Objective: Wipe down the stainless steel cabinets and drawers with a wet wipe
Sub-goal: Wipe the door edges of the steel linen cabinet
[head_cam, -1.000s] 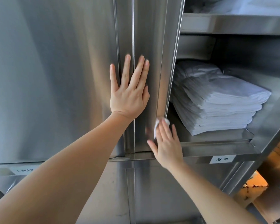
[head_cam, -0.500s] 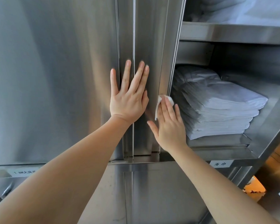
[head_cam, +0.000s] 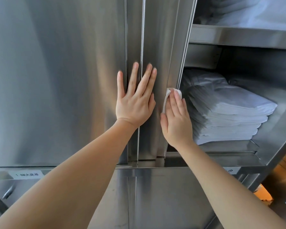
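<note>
Open shelf (head_cam: 229,146) holds folded white linens (head_cam: 224,113).

The left hand (head_cam: 134,106) is lying flat on the cabinet doors (head_cam: 73,80), left of the right hand (head_cam: 177,119). The wipe (head_cam: 168,95) is sitting under the right fingers, at the door edge. Folded linen (head_cam: 229,113) is resting on the shelf (head_cam: 221,146) to the right.

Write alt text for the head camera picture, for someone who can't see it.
A person's right hand presses a white wet wipe flat against the edge of a stainless steel cabinet door, while the left hand rests flat and open on the door beside it. To the right, an open shelf holds a stack of folded white linens.
</note>
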Demonstrator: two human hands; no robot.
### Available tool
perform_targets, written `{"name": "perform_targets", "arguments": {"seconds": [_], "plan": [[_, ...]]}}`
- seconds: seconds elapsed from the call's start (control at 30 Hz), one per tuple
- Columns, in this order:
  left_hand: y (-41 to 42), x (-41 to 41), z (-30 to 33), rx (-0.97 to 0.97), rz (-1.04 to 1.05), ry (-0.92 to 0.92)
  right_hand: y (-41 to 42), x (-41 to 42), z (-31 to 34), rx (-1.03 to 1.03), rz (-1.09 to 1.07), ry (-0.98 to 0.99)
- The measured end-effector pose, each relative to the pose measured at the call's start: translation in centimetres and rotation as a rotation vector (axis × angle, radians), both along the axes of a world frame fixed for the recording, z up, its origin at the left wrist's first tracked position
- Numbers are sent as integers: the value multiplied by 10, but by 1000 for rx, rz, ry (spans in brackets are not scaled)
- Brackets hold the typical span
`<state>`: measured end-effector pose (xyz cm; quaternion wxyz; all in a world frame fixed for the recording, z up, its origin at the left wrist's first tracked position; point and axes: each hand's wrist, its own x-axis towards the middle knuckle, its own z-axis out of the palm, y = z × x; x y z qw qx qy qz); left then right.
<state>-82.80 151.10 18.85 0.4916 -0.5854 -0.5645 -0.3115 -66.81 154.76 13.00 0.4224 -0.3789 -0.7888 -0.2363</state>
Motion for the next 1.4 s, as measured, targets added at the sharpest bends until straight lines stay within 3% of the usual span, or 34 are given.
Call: {"name": "perform_targets", "arguments": {"seconds": [0.17,0.37,0.57,0.77,0.93,1.07,1.2,1.3,1.4], "plan": [[2,0,0,7,-11,-3,-11,4,4,64,92,79],[2,0,1,14,-16,-2,2,-10,83,103,186,441],[2,-1,1,-7,-19,-9,-15,-18,79,81,196,666],[3,-2,1,-38,-23,-11,-1,-18,148,218,143,673],[1,-2,2,-46,-30,-18,-8,-12,146,269,123,530],[3,-2,1,-42,-36,-20,9,-8,237,369,82,465],[3,-3,-1,-41,-33,-14,16,-10,269,247,112,549],[2,-2,-1,-30,-37,-20,2,-4,246,262,144,413],[4,-3,-3,-8,-25,-12,5,0,297,333,103,322]]}}
